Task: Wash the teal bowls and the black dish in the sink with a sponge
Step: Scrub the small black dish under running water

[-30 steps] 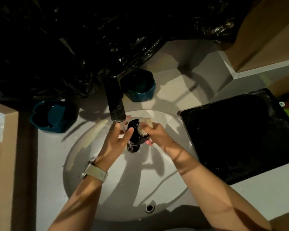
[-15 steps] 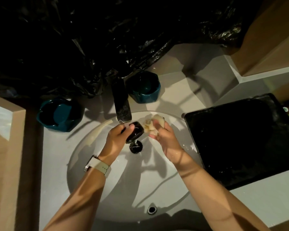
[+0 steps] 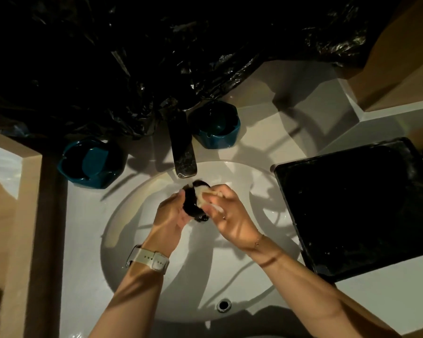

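Head view: left of the faucet [image 3: 182, 147], a teal bowl [image 3: 93, 164] sits on the surface [image 3: 83, 240]. Below the faucet, over the sink [image 3: 171, 289], the left hand [image 3: 170, 214], with a watch [image 3: 148, 259] at its wrist, has its grip closed around the black dish [image 3: 192, 200]. The right hand [image 3: 232, 215] clutches the sponge [image 3: 203, 196], pressed against the dish. Just right of the faucet stands a second teal bowl [image 3: 216, 125]. Far right of it lies a black tray [image 3: 359, 206].
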Tool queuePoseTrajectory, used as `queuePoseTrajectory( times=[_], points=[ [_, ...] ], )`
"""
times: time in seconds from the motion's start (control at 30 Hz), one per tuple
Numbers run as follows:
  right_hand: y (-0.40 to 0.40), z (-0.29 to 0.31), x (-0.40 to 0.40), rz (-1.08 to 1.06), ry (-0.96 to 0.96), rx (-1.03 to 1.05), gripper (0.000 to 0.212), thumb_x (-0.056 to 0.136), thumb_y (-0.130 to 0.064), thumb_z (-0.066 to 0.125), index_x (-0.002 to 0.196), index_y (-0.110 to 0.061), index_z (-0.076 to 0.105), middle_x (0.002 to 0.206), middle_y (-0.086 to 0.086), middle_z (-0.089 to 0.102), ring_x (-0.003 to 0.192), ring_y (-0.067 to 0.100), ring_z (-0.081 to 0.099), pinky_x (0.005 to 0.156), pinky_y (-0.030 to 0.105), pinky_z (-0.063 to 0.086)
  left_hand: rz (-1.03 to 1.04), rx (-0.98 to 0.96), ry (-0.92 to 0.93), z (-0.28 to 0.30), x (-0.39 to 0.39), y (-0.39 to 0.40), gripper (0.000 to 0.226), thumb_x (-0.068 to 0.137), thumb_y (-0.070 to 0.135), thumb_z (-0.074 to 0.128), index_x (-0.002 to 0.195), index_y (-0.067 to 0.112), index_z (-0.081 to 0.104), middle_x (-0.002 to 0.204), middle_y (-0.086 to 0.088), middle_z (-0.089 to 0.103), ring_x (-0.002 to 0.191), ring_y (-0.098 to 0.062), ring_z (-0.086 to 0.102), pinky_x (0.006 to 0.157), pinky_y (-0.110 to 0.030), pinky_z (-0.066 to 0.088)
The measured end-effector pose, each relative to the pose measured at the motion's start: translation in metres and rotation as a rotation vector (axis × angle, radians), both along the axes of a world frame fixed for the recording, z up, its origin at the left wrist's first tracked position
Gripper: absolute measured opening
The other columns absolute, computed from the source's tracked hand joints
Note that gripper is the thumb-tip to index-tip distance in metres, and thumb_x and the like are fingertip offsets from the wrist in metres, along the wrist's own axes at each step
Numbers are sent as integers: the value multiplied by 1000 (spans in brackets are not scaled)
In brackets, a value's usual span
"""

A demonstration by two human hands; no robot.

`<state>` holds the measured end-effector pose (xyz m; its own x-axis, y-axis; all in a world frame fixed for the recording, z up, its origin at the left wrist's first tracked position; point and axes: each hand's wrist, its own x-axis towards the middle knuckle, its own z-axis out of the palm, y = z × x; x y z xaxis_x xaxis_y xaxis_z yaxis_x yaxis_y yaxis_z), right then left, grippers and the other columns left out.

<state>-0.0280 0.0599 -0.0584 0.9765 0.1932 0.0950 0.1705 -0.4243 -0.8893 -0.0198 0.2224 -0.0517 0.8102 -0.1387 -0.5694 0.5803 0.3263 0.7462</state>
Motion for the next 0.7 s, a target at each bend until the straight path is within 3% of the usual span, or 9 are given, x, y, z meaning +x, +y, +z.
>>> queuePoseTrajectory(
  times=[0.07,0.17,0.3,0.33,0.4,0.5,0.6,0.7],
  points=[
    [-5,-1,6,-66,37,-31,19,88,-19,61,97,-6,72,99,-1,53,92,26,60,85,31,49,-20,9,39,-1,-6,1,50,100,34,47,137,1,54,133,-21,62,122,-38,60,99,-46,52],
    [-2,4,21,-238,62,-148,12,84,-14,67,90,-7,76,94,11,59,89,32,62,83,17,42,-29,-1,53,0,-9,-5,45,106,28,35,138,1,53,134,-21,61,125,-37,58,105,-51,47],
    [13,13,12,-73,-9,-144,17,83,-15,65,95,-7,75,98,14,60,93,28,58,87,10,37,82,9,99,5,-1,-8,45,104,32,41,133,1,57,131,-23,63,126,-40,56,111,-53,40],
    [10,12,9,-26,-8,-159,16,83,-13,66,95,-8,75,97,14,61,92,28,58,87,11,38,94,14,101,3,-2,-8,46,104,32,40,134,1,57,131,-23,62,126,-41,56,110,-52,40],
    [-4,7,11,17,32,-255,14,83,-11,67,94,-9,75,95,15,61,89,32,59,85,28,47,83,-36,92,0,-9,-6,47,105,32,37,135,1,55,133,-22,61,126,-40,56,106,-49,45],
    [-10,1,18,-13,86,-394,13,81,-9,67,90,-9,76,94,16,62,87,39,60,85,34,46,106,-55,115,1,-22,-11,43,107,23,28,122,3,63,118,-15,71,110,-27,68,86,-31,58],
    [-2,5,13,-13,125,-243,18,87,-16,63,98,-6,74,101,11,59,94,26,59,85,23,42,139,44,19,10,-19,-16,41,107,21,32,125,0,61,117,-17,71,107,-27,69,84,-32,57],
    [-4,10,3,33,308,-46,24,92,-15,59,111,-3,66,97,-12,53,86,-10,54,80,4,39,192,192,-17,12,-5,-9,37,106,18,40,124,-5,62,118,-22,69,110,-32,68,91,-37,56]
  ],
)
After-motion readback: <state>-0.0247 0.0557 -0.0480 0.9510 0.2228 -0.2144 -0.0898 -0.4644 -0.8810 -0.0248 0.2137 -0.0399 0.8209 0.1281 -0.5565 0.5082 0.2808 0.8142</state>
